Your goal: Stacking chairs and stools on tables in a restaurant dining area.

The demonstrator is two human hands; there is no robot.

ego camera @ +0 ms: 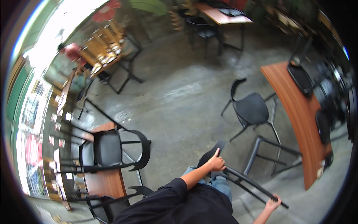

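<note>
With my left hand (216, 163), I grip a tilted black chair (237, 175) at the upper end of its leg. The index finger lies extended along a dark, curved part. Farther down, near the foot of a leg, my right hand (273, 203) is closed around the dark bar. The chair is held in front of my legs, and my body hides part of it. A black angled frame (253, 155) stands close beside it; whether it belongs to the same chair is unclear. Just beyond is an upright black chair (251, 108) on the concrete floor (179, 112).
A wooden table (291, 106) with an upturned chair (300, 78) lies to the right. On the left, black chairs (107, 148) rest on another wooden table (105, 182). A person (74, 54) bends beside a table stacked with wooden stools (102, 44). Behind stands another table (223, 16).
</note>
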